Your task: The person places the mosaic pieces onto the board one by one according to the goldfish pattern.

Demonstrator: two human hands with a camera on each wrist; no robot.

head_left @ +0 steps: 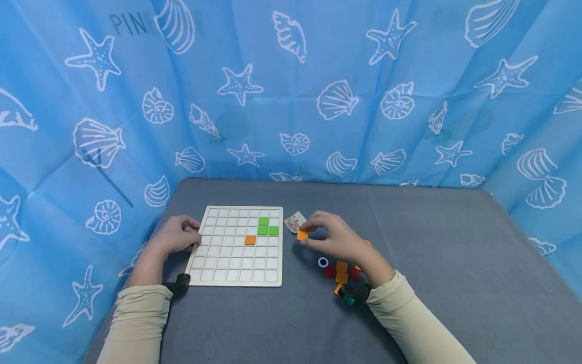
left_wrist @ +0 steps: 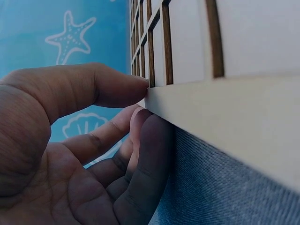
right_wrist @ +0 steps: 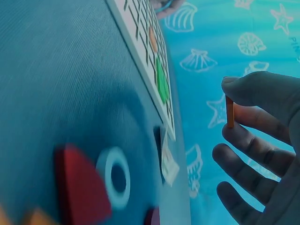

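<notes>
A white board [head_left: 235,262] with a grid of square recesses lies flat on the grey table. Three green tiles [head_left: 263,230] and one orange tile [head_left: 250,240] sit in its right-hand part. At the left edge, my left hand [head_left: 175,235] pinches the board, its thumb [left_wrist: 117,86] by the top of the rim and fingertips lower down. Just beyond the right side, my right hand [head_left: 334,237] holds an orange square tile [right_wrist: 229,111] between thumb and fingers, raised above the table. Its other fingers are spread loosely.
A small printed pattern card [head_left: 294,221] lies by the board's upper right corner. Loose orange, red and green pieces [head_left: 341,272] are scattered under my right forearm, partly hidden by it, with a white ring [head_left: 323,262] beside them. A blue curtain [head_left: 291,96] hangs behind the table.
</notes>
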